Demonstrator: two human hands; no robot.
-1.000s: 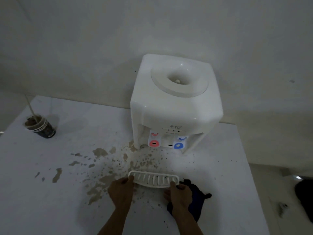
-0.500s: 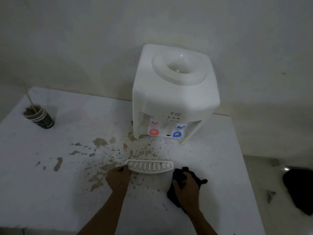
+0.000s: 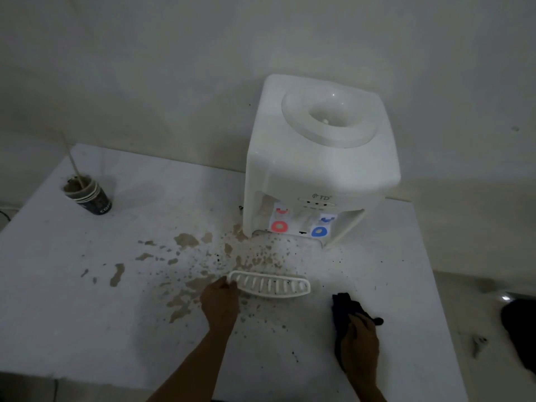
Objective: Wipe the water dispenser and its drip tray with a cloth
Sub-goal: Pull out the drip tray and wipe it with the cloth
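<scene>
Head view looks down on a white worktop (image 3: 58,285) splashed with brown spots; one stack of paper cups (image 3: 90,195) at its far left holds brown liquid and one stick; one white water dispenser (image 3: 316,169) stands at the back with an empty bottle well, one red tap and one blue; one slotted drip tray (image 3: 271,285) lies before it, its left end pinched in the left hand's (image 3: 220,303) closed grip; the right hand (image 3: 359,340) presses one dark cloth (image 3: 343,307), fingers curled on it.
</scene>
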